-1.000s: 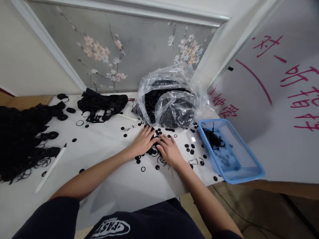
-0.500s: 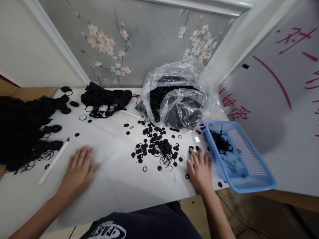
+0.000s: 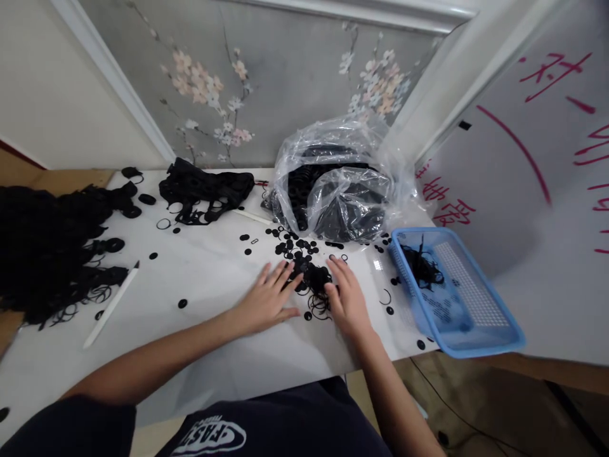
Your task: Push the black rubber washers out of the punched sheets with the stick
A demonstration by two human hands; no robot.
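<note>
Both forearms reach forward across the table, hands apart and palms down. Left hand (image 3: 266, 299): fingers spread, tips at the edge of the black rubber rings (image 3: 304, 270), not clamped. Right hand (image 3: 347, 299): fingers bunched against the rings' tangled middle; cannot tell if pinching. Rings lie heaped between the hands, strays scattered. White tabletop (image 3: 200, 282) meets a blossom-painted wall panel (image 3: 285, 82). Beyond the rings, a clear plastic bag (image 3: 337, 193) of more black rings. Right, near the table's edge, a blue plastic basket (image 3: 480, 349). Far left, a black heap (image 3: 47, 254); a white stick (image 3: 111, 308) lies well left of the left hand.
</note>
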